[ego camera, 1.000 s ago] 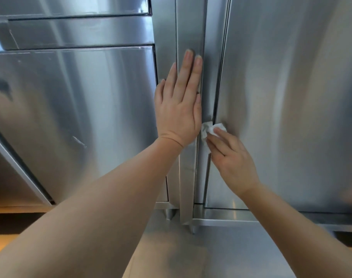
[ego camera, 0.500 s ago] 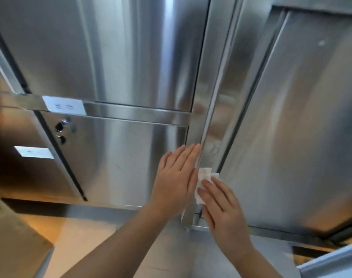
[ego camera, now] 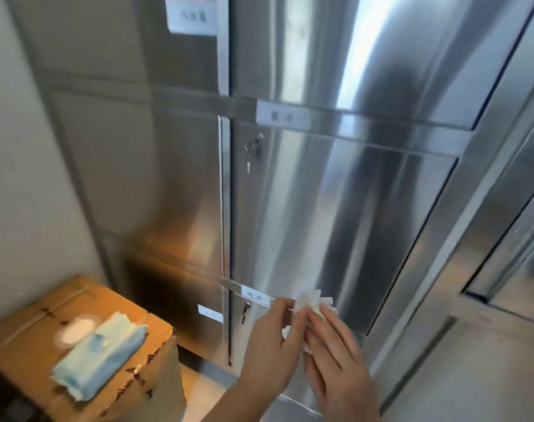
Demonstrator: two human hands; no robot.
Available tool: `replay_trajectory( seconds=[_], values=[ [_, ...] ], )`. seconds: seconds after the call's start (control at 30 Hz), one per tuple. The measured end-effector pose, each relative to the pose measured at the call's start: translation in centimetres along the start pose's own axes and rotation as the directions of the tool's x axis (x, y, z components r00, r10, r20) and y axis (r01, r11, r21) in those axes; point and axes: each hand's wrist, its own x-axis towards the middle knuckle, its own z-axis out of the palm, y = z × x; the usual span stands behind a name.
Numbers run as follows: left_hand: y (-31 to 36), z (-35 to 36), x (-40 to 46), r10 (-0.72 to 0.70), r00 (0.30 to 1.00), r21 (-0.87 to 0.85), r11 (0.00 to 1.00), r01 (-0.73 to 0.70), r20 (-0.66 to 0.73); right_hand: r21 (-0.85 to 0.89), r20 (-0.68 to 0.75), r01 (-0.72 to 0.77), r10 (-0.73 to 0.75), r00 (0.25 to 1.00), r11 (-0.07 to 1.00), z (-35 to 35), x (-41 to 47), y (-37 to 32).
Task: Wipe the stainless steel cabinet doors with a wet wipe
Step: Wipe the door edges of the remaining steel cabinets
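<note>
Left hand (ego camera: 273, 339) and right hand (ego camera: 335, 354) together, both pinching crumpled white wet wipe (ego camera: 311, 300) in front of tall stainless steel cabinet door (ego camera: 335, 208); blue wipe pack (ego camera: 101, 351) on cardboard box (ego camera: 131, 388), near left.

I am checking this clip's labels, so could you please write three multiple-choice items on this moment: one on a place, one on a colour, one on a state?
1. Where does the blue wipe pack lie?
A. On the cardboard box
B. On the floor
C. Inside a cabinet

2. What colour is the wet wipe?
A. Blue
B. White
C. Yellow

3. How is the wipe held?
A. Pressed flat on a door by one palm
B. Pinched between both hands
C. Lying loose on the box

Answers: 1 A, the pack rests on top of the cardboard box at lower left. 2 B, it shows white against the steel cabinet door. 3 B, fingers of the left hand and right hand meet on it.
</note>
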Motion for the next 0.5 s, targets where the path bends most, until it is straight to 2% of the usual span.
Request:
replay_trajectory(
  seconds=[0.1, 0.27, 0.4, 0.5],
  values=[
    [6.8, -4.7, 0.0, -0.029, 0.992, -0.098, 0.995, 0.017, -0.124, 0.068, 0.020, 0.050, -0.051, 0.998, 0.996, -2.2, 7.1, -3.3],
    [14.0, -12.0, 2.2, 0.011, 0.955, -0.150, 0.987, -0.058, -0.297, 0.116, -0.015, 0.125, -0.124, 0.992, 0.985, -3.6, 16.2, -7.2],
    [16.4, -16.0, 5.4, 0.071, 0.948, -0.145, 0.982, -0.121, -0.310, 0.095, -0.032, 0.158, -0.156, 0.987, 0.983, -2.7, 21.4, -8.1],
    [17.5, -18.4, 8.4, 0.092, 0.950, -0.172, 0.974, -0.148, -0.298, 0.025, 0.010, 0.180, -0.180, 0.984, 0.983, -1.3, 25.1, -7.7]
  ],
)
